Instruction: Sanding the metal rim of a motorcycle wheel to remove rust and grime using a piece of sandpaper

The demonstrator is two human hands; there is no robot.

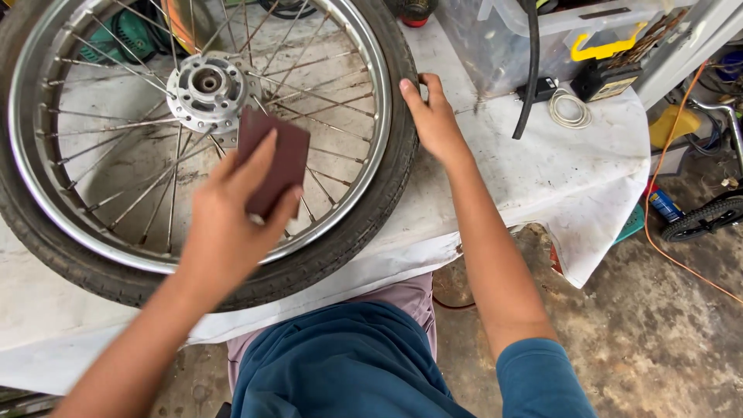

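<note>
Sandpaper [272, 159], a brown sheet, is pinched in the left hand [232, 224] over spokes at five o'clock of the hub [207, 83]; the right hand [433, 120] lies spread on the tyre [398, 166] at three o'clock. Rubbing appears under way; firm, steady bracing seems needed.

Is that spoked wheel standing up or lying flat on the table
Lying flat. The spoked wheel rests on its side on the white-covered table, hub upward; the right hand presses its tyre, the left hand holds a brown sanding sheet.

Wheel [116, 155] flat on table [542, 170], bin [503, 46] behind.
</note>
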